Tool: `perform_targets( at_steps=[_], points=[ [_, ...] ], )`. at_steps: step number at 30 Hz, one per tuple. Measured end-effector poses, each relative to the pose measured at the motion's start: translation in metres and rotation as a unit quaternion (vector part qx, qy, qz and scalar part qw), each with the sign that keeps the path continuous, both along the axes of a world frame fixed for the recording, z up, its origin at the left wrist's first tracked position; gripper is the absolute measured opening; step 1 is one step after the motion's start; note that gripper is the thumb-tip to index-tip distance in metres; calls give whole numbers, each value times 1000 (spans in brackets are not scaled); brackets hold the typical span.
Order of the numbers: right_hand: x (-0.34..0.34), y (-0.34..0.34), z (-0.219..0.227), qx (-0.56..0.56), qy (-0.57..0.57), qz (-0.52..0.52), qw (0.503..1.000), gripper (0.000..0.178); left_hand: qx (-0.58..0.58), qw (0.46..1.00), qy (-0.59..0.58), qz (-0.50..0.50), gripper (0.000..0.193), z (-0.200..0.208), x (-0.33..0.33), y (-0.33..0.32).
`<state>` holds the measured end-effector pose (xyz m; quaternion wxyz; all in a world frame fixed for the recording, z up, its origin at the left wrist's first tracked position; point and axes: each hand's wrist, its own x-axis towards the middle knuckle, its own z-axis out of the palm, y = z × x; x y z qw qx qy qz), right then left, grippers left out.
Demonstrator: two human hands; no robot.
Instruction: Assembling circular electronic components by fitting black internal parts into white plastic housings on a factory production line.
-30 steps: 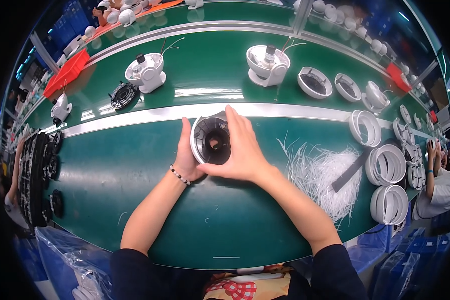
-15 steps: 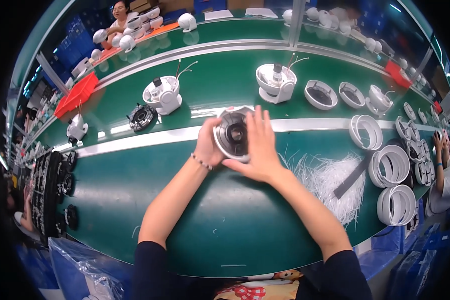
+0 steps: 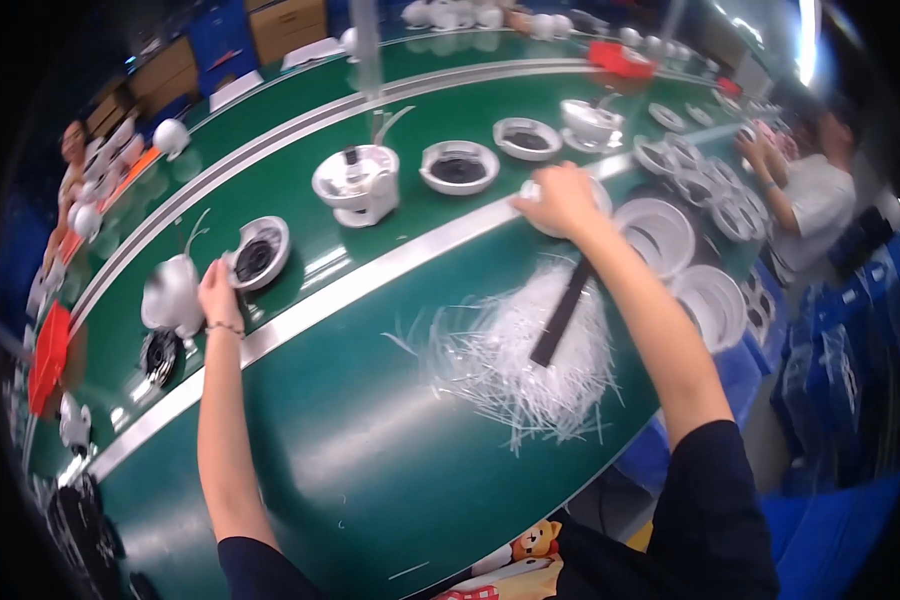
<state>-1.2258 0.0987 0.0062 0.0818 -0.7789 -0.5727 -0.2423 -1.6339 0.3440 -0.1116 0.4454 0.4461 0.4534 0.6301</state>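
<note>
Hands split apart since half second ago. Left hand [image 3: 218, 292] fingers on round white housing [image 3: 257, 252], now on conveyor beyond pale rail [image 3: 370, 280]. Right hand [image 3: 562, 198] closing over white ring [image 3: 598, 200] (grip unclear) right of tie pile [image 3: 525, 355].

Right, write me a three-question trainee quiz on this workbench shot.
1. True or false: the left hand is at a round white housing on the green belt.
2. What lies on the pile of white ties? A) a black strip B) a red tray
3. What does the right hand reach?

Key: 1 true. 2 A, the black strip. 3 A white ring beside the stacked rings.
</note>
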Motion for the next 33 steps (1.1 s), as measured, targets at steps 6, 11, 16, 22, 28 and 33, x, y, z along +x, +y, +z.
perform_targets(
  at_steps=[6, 11, 16, 22, 28, 33],
  points=[
    [69, 5, -7, 49, 15, -107, 993, 51, 404, 833, 368, 89, 21, 68, -40, -89],
    [80, 32, -18, -11, 94, -91, 991, 40, 222, 797, 469, 309, 31, 60, -194, -30],
    [91, 36, -23, 132, 64, -43, 988, 32, -46, 924, 344, 163, 58, -29, -258, 30],
    [22, 7, 39, 210, 78, 112, 968, 14, -64, 898, 417, 125, 47, 19, -203, -7],
    [-174, -12, 51, 106, 93, 347, 927, 52, -190, 909, 369, 39, 63, 13, -237, -26],
    [-276, -39, -1, -37, 71, 555, 828, 15, -237, 957, 165, -14, 58, 35, -230, -76]
  ],
)
